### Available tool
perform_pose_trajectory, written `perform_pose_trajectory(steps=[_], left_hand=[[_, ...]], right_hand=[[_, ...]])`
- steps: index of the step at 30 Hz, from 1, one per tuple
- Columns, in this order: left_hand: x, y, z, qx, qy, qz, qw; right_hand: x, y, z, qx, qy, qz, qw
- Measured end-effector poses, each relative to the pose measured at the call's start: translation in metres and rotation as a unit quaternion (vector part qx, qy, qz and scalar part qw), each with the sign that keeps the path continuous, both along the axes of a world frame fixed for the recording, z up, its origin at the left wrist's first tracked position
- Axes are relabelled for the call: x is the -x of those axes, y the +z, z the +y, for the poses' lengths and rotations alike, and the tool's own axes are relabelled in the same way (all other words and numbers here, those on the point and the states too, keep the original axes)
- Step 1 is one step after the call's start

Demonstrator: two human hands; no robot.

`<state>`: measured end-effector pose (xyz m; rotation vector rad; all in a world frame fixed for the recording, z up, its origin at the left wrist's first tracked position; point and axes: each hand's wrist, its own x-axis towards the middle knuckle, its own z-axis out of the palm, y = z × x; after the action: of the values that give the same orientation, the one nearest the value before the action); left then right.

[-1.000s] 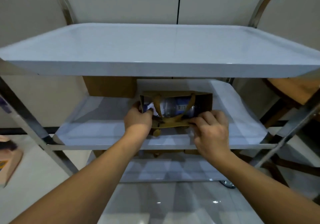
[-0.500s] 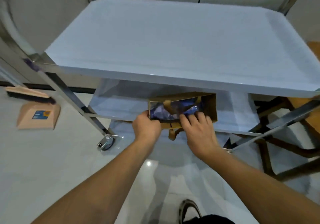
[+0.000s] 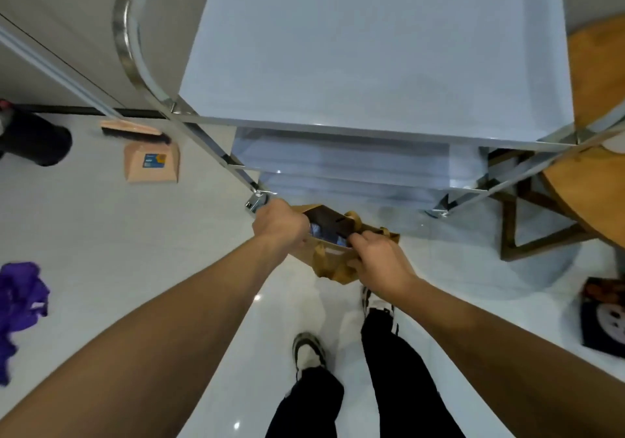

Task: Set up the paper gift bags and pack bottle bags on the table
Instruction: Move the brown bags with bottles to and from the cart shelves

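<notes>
Left hand [image 3: 279, 222] and right hand [image 3: 378, 261] gripped rim of paper bag [image 3: 333, 263], held in air below trolley top [image 3: 372, 48]. Bottle [image 3: 318, 229] inside, between grips. Placement on top remained.

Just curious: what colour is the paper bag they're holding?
Kraft brown, shown in the head view: the paper bag.

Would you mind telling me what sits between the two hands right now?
In the head view, the open brown paper bag hangs between the left hand and right hand, both gripping its rim.
</notes>
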<state>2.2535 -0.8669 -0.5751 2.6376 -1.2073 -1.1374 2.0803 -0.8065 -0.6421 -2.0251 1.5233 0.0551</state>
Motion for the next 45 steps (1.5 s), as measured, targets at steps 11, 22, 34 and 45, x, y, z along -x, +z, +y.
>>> perform_pose_trajectory(steps=[11, 22, 34, 45], left_hand=[[-0.024, 0.156, 0.061, 0.016, -0.173, -0.034, 0.984], [0.059, 0.251, 0.118, 0.049, -0.345, 0.05, 0.936], [0.255, 0.298, 0.244, 0.044, -0.513, 0.103, 0.851], [0.423, 0.304, 0.466, 0.075, -0.677, 0.088, 0.727]], right_hand=[[-0.026, 0.122, 0.087, 0.032, -0.118, 0.012, 0.992], [-0.001, 0.204, 0.167, 0.058, -0.329, -0.048, 0.941], [0.131, 0.286, 0.316, 0.152, -0.528, -0.092, 0.831], [0.235, 0.304, 0.541, 0.328, -0.755, -0.256, 0.507]])
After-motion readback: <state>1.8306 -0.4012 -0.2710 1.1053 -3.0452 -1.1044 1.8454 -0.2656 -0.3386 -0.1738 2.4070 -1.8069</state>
